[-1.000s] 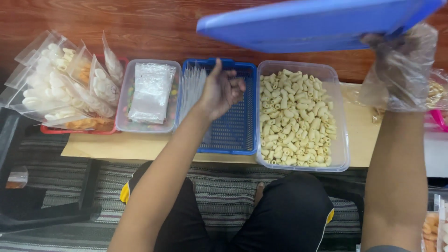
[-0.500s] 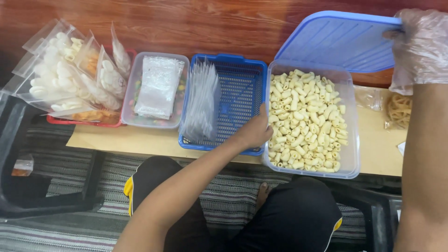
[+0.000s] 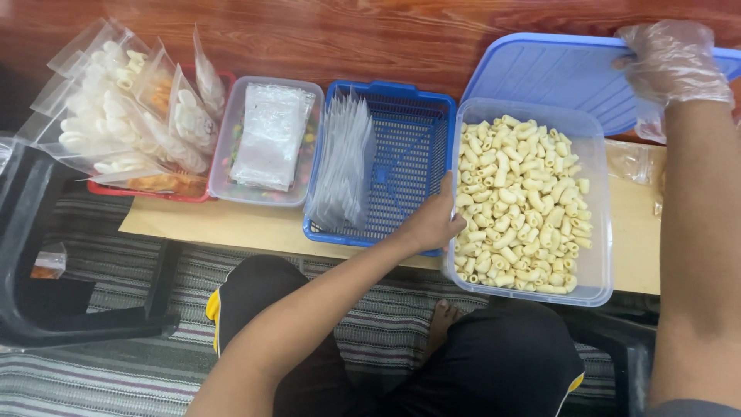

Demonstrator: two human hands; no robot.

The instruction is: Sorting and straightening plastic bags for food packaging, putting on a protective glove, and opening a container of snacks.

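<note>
Where pale tubes [image 3: 519,202] fill it, clear tub [image 3: 594,255]

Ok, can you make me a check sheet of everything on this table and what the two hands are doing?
Surface: low wooden board, bare along its near edge.
Job's things: clear tub full of pale tube-shaped snacks; blue lid tilted behind it.
Hands: left hand, bare, on the tub's left rim; gloved right hand grips the lid.
Clutter: blue mesh basket with a stack of small clear bags; clear box with more bags; red tray of filled snack bags.
Cables: nothing seen.
Surroundings: reddish wood floor, striped mat, black plastic stool.
</note>
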